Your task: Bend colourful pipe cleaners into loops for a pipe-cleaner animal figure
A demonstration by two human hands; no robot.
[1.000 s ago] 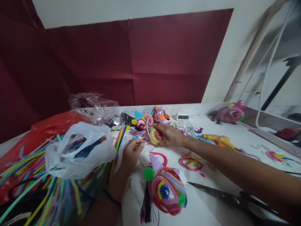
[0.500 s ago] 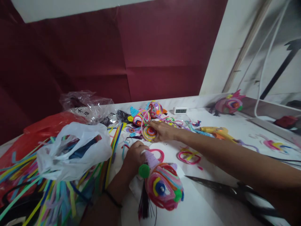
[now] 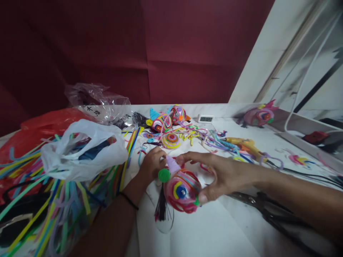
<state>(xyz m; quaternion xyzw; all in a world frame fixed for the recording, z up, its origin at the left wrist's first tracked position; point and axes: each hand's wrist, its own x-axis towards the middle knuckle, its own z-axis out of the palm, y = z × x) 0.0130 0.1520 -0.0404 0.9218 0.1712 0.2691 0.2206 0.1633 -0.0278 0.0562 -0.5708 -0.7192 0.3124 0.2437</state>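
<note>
A fish-like ornament (image 3: 183, 194) of coiled, many-coloured pipe cleaners is held over white paper. It has a blue-and-yellow eye, a purple cone on top (image 3: 172, 165), a green disc (image 3: 164, 175) and a dark tassel (image 3: 161, 207). My left hand (image 3: 152, 165) is closed at its far left side, beside the cone, with the fingertips partly hidden. My right hand (image 3: 221, 173) curves around its right side, thumb at the green tip and forefinger reaching behind the cone. Beyond the hands lies a coiled multicoloured disc (image 3: 170, 140).
Left are loose pipe cleaners (image 3: 61, 214) and a white plastic bag (image 3: 85, 157). Two similar ornaments (image 3: 162, 122) stand at the back, another (image 3: 258, 117) far right. A yellow glue gun (image 3: 242, 144), a small digital display (image 3: 205, 118) and scissors (image 3: 257, 203), partly under my right arm, also lie there.
My right hand has come back from the coiled disc to the ornament's right side. The disc now lies uncovered. My left hand stays at the ornament; the view has shifted slightly.
</note>
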